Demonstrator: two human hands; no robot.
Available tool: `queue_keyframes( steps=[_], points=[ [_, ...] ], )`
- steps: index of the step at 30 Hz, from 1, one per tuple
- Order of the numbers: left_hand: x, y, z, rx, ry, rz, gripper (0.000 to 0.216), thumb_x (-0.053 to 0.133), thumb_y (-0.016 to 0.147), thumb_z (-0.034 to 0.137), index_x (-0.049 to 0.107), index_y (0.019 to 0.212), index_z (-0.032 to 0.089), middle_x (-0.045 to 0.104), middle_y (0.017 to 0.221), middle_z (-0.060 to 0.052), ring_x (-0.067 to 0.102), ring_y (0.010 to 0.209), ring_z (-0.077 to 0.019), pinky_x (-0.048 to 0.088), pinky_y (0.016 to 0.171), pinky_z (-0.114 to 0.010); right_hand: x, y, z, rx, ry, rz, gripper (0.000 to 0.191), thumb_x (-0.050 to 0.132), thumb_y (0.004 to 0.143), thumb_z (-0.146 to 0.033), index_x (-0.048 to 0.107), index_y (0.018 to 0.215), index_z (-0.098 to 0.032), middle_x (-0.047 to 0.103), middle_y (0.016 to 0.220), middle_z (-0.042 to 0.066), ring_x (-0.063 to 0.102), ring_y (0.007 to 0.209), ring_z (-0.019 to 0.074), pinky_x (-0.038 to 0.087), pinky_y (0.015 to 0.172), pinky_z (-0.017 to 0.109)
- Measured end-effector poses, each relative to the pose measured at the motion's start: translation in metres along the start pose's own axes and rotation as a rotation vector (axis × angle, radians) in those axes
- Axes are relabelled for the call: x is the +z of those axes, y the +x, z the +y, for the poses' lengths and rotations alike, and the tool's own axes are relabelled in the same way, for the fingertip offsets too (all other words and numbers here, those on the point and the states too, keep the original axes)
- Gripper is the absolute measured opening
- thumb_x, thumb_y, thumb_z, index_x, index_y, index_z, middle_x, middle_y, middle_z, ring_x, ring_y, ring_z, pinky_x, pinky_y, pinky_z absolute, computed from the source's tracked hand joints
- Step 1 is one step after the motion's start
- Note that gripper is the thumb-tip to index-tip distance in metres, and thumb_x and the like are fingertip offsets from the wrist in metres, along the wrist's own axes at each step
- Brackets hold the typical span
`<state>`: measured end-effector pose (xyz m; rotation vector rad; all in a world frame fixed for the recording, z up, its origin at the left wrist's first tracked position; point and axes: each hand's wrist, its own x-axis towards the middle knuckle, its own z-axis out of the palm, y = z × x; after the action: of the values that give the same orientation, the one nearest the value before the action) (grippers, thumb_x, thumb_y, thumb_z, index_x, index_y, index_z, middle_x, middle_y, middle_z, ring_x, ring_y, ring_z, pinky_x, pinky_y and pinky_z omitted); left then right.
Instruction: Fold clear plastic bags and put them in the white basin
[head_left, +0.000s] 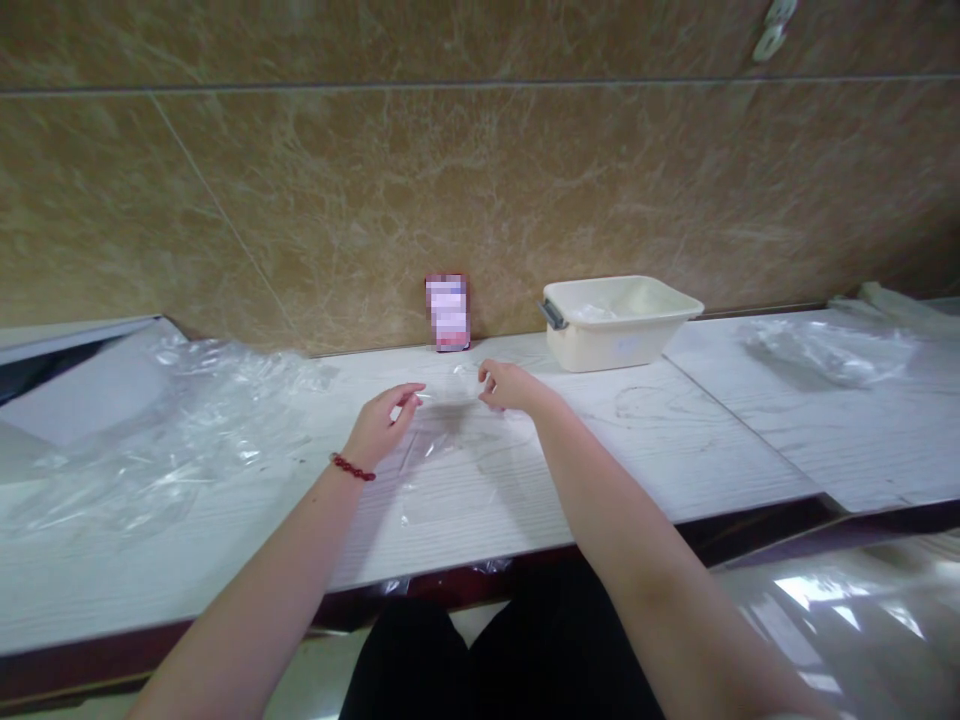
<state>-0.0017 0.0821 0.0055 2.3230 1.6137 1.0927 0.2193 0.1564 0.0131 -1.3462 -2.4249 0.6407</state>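
A clear plastic bag (450,490) hangs between my two hands, low over the white wood-grain table, its lower part spread toward me. My left hand (384,420), with a red bead bracelet (352,467) at the wrist, pinches the bag's upper left edge between thumb and fingertips. On the opposite side, the curled fingers of my right hand (506,386) close on the bag's upper right edge. The film is so transparent that its exact outline is hard to make out.
Many clear plastic bags (202,420) are heaped on the left beside an open white box (82,385). A cream plastic bin (626,345) stands right of a phone (448,313) leaning on the marble wall. More clear plastic (832,350) lies far right.
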Motion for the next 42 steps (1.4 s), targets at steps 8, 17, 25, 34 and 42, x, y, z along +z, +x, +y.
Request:
queue_keyframes(
  steps=[8,17,25,34,42],
  points=[
    [0.041,0.035,0.032,-0.260,-0.181,-0.112,0.031,0.037,0.078,0.030,0.048,0.104,0.019,0.063,0.078,-0.003,0.058,0.064,-0.0117,0.044,0.059,-0.023,0.005,0.002,0.002,-0.046,0.053,0.010,0.033,0.057,0.065,-0.022,0.043,0.095,-0.018,0.060,0.062,-0.003,0.052,0.047,0.0081,0.038,0.047,0.017],
    [0.052,0.035,0.019,-0.157,0.049,-0.235,0.031,0.038,0.073,0.024,0.054,0.099,0.017,0.062,0.084,-0.004,0.057,0.074,-0.0141,0.042,0.069,-0.025,0.009,0.003,-0.002,0.101,0.288,-0.045,0.016,0.045,0.079,-0.029,0.042,0.092,-0.019,0.059,0.062,-0.001,0.054,0.044,0.0072,0.044,0.046,0.018],
    [0.048,0.034,0.015,0.082,0.206,-0.394,0.036,0.047,0.065,0.021,0.057,0.100,0.019,0.059,0.093,-0.004,0.055,0.080,-0.0157,0.042,0.073,-0.025,0.015,0.010,0.000,0.142,0.550,-0.035,0.015,0.039,0.082,-0.034,0.042,0.082,-0.019,0.052,0.068,0.000,0.053,0.053,0.0074,0.049,0.045,0.021],
    [0.046,0.034,0.016,-0.111,0.385,-0.262,0.027,0.037,0.074,0.031,0.059,0.086,0.020,0.060,0.085,-0.006,0.055,0.079,-0.0180,0.042,0.071,-0.028,0.014,0.006,-0.006,0.139,0.608,-0.008,0.008,0.036,0.082,-0.021,0.042,0.076,-0.018,0.046,0.066,-0.001,0.049,0.054,0.0056,0.049,0.047,0.020],
    [0.047,0.034,0.019,-0.172,0.452,-0.314,0.035,0.047,0.067,0.046,0.057,0.087,0.019,0.058,0.089,-0.007,0.054,0.082,-0.0209,0.042,0.069,-0.030,0.022,0.014,0.003,0.076,0.534,0.067,0.009,0.037,0.081,-0.021,0.044,0.078,-0.018,0.049,0.068,-0.001,0.049,0.058,0.0054,0.046,0.050,0.016]
  ],
)
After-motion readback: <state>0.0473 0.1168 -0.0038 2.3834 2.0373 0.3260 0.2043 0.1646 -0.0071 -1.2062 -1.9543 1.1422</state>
